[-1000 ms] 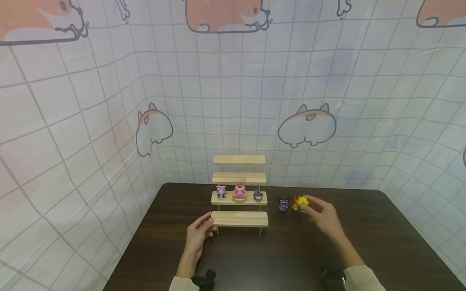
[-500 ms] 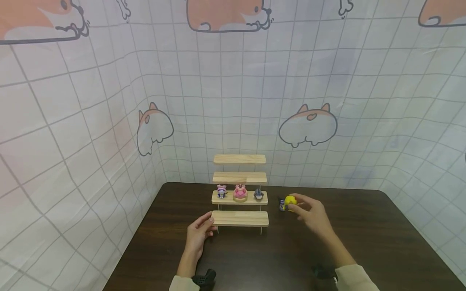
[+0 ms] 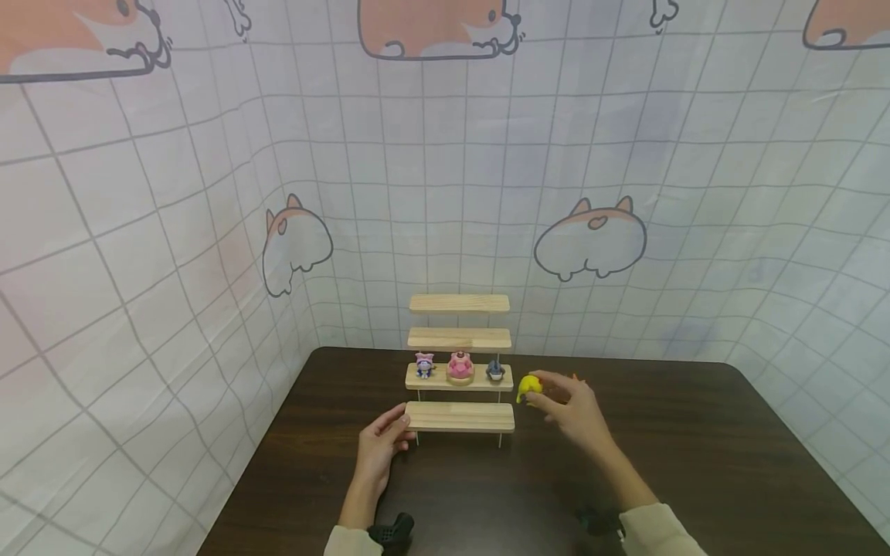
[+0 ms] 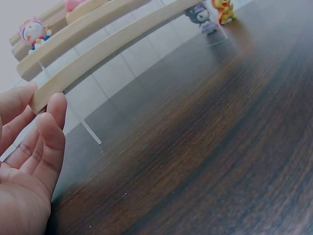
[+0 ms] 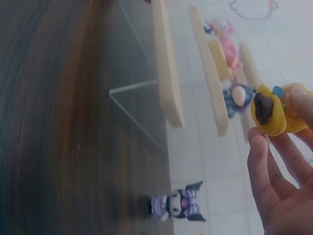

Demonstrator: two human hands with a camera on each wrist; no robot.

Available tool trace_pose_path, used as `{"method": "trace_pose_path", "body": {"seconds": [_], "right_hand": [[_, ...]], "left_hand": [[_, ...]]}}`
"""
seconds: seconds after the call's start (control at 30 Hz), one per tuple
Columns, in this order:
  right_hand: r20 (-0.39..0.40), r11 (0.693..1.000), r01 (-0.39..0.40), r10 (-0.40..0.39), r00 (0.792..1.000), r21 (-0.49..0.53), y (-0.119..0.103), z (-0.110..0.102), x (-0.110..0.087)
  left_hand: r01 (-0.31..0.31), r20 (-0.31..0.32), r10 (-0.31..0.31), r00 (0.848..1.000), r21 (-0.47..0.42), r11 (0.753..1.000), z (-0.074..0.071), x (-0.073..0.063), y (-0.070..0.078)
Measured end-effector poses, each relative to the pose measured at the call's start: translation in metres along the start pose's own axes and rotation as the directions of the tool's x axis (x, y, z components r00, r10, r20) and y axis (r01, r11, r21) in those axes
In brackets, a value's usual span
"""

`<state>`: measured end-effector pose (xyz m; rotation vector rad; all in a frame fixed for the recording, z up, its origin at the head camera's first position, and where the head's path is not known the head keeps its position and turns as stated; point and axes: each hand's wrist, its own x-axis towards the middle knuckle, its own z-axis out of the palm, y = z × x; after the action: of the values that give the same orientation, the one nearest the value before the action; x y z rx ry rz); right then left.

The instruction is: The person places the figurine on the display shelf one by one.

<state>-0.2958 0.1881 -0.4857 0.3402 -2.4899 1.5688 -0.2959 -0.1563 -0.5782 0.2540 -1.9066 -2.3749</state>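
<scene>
My left hand (image 3: 376, 455) pinches the left end of the lowest board of a tiered wooden display stand (image 3: 459, 417); the thumb is on top, fingers below. A small yellow figurine (image 5: 274, 112) with a dark brown patch is gripped in my right hand (image 3: 577, 413), beside the stand's right side. On the second board from the bottom stand a pink-and-white figurine (image 3: 425, 366), a pink figurine (image 3: 460, 368) on a round base and a grey-blue figurine (image 3: 495, 371). A black-and-purple figurine (image 5: 176, 203) stands upright on the table, hidden behind my right hand in the head view.
An orange-yellow figurine (image 4: 223, 11) stands near the black-and-purple one. The dark wooden table (image 3: 473, 494) meets a white grid-patterned curtain (image 3: 445, 193) behind and at both sides. Thin clear legs (image 4: 88, 128) hold up the stand.
My right hand has moved left with the yellow figurine, from right of the black-and-purple figurine to close by the stand. My left hand keeps its hold on the lowest board.
</scene>
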Motion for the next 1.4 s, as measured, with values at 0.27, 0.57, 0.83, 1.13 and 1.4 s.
{"method": "trace_pose_path", "body": {"seconds": [0.27, 0.57, 0.83, 1.13, 1.4], "right_hand": [[0.034, 0.999, 0.019, -0.020, 0.999, 0.047, -0.011, 0.025, 0.002], [0.048, 0.996, 0.041, -0.045, 0.998, 0.077, -0.015, 0.054, 0.003], [0.050, 0.996, 0.025, -0.030, 0.998, 0.082, -0.020, 0.079, 0.004], [0.068, 0.995, 0.041, -0.047, 0.997, 0.086, -0.028, 0.100, 0.006], [0.077, 0.992, 0.070, -0.078, 0.994, 0.105, -0.028, 0.117, 0.010]], "left_hand": [[0.010, 0.000, -0.010, 1.000, -0.003, 1.000, 0.000, -0.002, 0.003], [0.009, 0.012, -0.009, 1.000, -0.007, 1.000, 0.001, -0.002, 0.002], [0.008, 0.010, -0.008, 1.000, 0.003, 1.000, 0.000, -0.003, 0.002], [0.009, 0.012, -0.009, 1.000, 0.002, 1.000, 0.000, -0.002, 0.003], [0.008, 0.011, -0.008, 1.000, -0.001, 1.000, 0.000, -0.001, 0.001]]}}
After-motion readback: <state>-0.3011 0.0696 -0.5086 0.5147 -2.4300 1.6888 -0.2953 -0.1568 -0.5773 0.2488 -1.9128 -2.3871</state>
